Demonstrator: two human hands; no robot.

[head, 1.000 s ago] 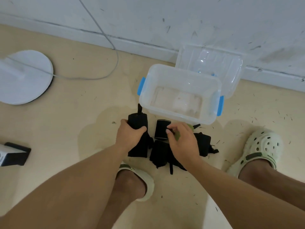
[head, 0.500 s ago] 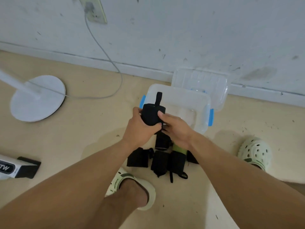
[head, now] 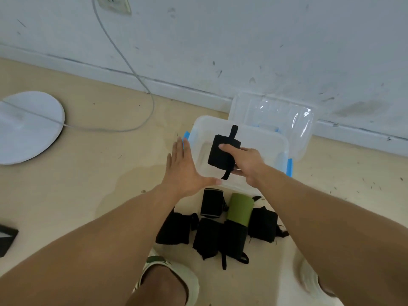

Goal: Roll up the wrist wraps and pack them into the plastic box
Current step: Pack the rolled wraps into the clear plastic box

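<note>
Right hand (head: 245,161): clenched on a rolled black wrist wrap (head: 221,154), thumb laid across its top, fingers underneath; held over the open plastic box (head: 276,144)
Held wrap: a thin black strap sticks out at the far end, another hangs from the near end; whether it touches the box bottom can't be told
Left hand (head: 184,165): released, palm flat, fingers spread & straight, nothing gripped; set at the box's near-left corner, thumb along the near rim; contact w/ the box can't be told for sure
Plastic box: clear, blue latches at L & R ends, standing on the floor (head: 106,173) near the wall (head: 242,40); no other wrap is seen inside
Lid (head: 273,111): clear, propped behind the box against the skirting
Wraps on floor (head: 212,235): a cluster just in front of the box, between the 2 forearms; 1 small black roll (head: 212,203) nearest the box, beside it a wrap w/ an olive-green end (head: 240,209) & black lower part; 3 more black pieces are counted around them, loose strap ends trailing toward the feet
Feet: 2 pale clogs, L clog (head: 183,281) at bottom centre, R clog blurred at lower R
Other: white round fan base (head: 28,127) at L, grey cable (head: 132,69) run from a wall socket down across the floor; a dark object cut by the L edge, not identifiable
</note>
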